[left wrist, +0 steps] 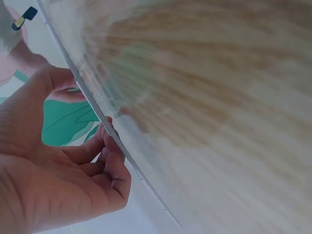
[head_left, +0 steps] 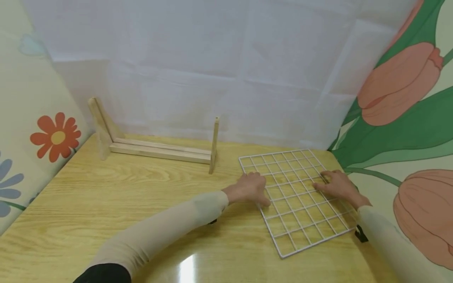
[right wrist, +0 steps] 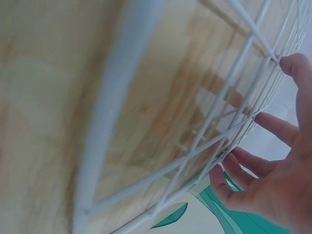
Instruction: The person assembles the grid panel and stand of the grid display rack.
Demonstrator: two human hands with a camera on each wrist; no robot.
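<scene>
A white wire grid panel (head_left: pixel 299 194) lies flat over the right part of the wooden table. My left hand (head_left: pixel 250 188) grips its left edge; in the left wrist view the thumb and curled fingers (left wrist: pixel 117 170) meet the panel's thin rim (left wrist: pixel 87 92). On the opposite edge my right hand (head_left: pixel 337 184) holds the panel, thumb reaching over the wires. The right wrist view has the fingertips of that hand (right wrist: pixel 273 161) on the crossing wires (right wrist: pixel 185 157). From these frames I cannot tell whether the panel is slightly raised off the table.
A pale wooden frame (head_left: pixel 159 152) with two upright ends stands at the back left of the table (head_left: pixel 141 196). White sheeting (head_left: pixel 194 70) hangs behind the table. Flower-printed walls (head_left: pixel 396 137) border it left and right, the right one close to my right hand.
</scene>
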